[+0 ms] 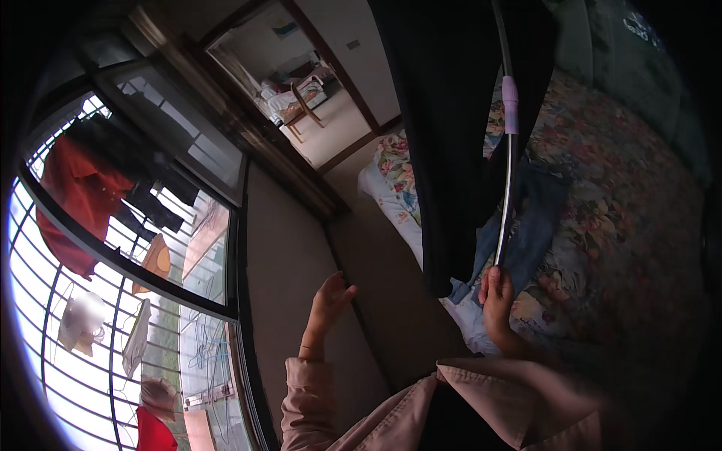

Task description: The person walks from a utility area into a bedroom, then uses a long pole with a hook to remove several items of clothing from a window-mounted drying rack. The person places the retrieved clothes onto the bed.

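My right hand (pixel 497 293) is closed around the lower end of a metal pole (pixel 509 191), which rises steeply and has a pale purple plastic joint (pixel 510 104) partway up. A pair of black trousers (pixel 445 141) hangs beside and behind the pole, its legs reaching down almost to my right hand; what bears it at the top is out of the picture. To the left, my left hand (pixel 333 299) is raised in the air with fingers curled and apart, holding nothing. Blue denim clothing (pixel 527 220) lies on the bed behind the pole.
The bed (pixel 598 225) with floral bedding takes up the right side. Along the left runs a sliding window (pixel 237 265) with bars outside, where a red garment (pixel 84 197), dark clothes (pixel 158 208) and wire hangers (pixel 208 344) hang. A doorway (pixel 333 62) opens onto another room with a wooden chair (pixel 302 110).
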Available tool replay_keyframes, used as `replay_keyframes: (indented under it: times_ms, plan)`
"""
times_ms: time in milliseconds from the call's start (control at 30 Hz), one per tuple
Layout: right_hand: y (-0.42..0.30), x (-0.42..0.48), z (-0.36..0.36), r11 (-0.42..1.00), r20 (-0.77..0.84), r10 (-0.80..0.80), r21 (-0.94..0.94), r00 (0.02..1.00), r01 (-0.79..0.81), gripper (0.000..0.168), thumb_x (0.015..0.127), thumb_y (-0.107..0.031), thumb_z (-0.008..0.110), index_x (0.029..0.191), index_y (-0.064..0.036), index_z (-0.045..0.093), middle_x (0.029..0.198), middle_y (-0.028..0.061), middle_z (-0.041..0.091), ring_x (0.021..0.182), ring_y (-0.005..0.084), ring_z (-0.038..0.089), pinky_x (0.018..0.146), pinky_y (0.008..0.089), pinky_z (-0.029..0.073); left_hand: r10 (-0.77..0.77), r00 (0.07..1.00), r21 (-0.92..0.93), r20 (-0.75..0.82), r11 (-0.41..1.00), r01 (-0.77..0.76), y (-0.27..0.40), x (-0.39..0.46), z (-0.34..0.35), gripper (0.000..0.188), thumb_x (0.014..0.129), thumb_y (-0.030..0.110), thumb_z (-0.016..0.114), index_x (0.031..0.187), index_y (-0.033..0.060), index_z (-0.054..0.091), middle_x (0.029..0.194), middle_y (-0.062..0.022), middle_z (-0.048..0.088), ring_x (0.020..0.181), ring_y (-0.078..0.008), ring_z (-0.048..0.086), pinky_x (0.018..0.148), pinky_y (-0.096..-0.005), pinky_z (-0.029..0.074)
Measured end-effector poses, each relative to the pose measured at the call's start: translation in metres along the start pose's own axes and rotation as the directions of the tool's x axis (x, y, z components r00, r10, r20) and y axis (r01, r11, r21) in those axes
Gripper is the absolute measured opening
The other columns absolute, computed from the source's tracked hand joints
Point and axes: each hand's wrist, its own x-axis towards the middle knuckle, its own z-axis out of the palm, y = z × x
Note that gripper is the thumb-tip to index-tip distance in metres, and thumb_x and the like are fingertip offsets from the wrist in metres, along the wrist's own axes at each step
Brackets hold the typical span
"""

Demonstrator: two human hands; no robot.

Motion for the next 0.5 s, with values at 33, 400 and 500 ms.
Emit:
replay_keyframes:
  times_ms: [33,400,500]
  plan:
    - [0.010,0.008,-0.015,0.993,-0.075,0.115,0.046,0.991,-0.111,0.027,0.087,-0.031,0.045,0.080,-0.005,0.045,0.053,-0.0020,0.037,0.039,0.0045,0.030,0.035,0.0185,0.024,-0.025,1.000,-0.020,0.008,0.999,0.025,-0.001,-0.004,-0.007,0.052,0.075,0.028,0.064,0.114,-0.0013,0.046,0.102,-0.0158,0.056,0.096,-0.0201,0.054,0.079,-0.0317,0.044]
    - [0.044,0.087,-0.157,0.737,-0.192,0.618,0.478,0.762,-0.477,0.014,0.086,-0.019,0.047,0.074,-0.012,0.043,0.057,-0.0050,0.034,0.041,0.0035,0.030,0.035,0.0162,0.026,0.124,0.898,0.569,-0.422,0.807,0.155,-0.054,-0.050,-0.117,0.039,0.074,0.020,0.061,0.106,0.0013,0.048,0.107,-0.0145,0.051,0.102,-0.0312,0.047,0.086,-0.0358,0.038]
    - [0.006,0.074,-0.102,0.443,0.092,0.646,0.763,0.757,-0.471,0.020,0.087,-0.016,0.043,0.070,-0.009,0.038,0.058,-0.0025,0.033,0.044,0.0065,0.034,0.040,0.0180,0.032,0.052,0.897,0.716,-0.439,0.623,0.314,-0.081,-0.070,-0.165,0.050,0.070,0.023,0.063,0.110,0.0000,0.044,0.118,-0.0136,0.043,0.113,-0.0290,0.037,0.092,-0.0397,0.031]
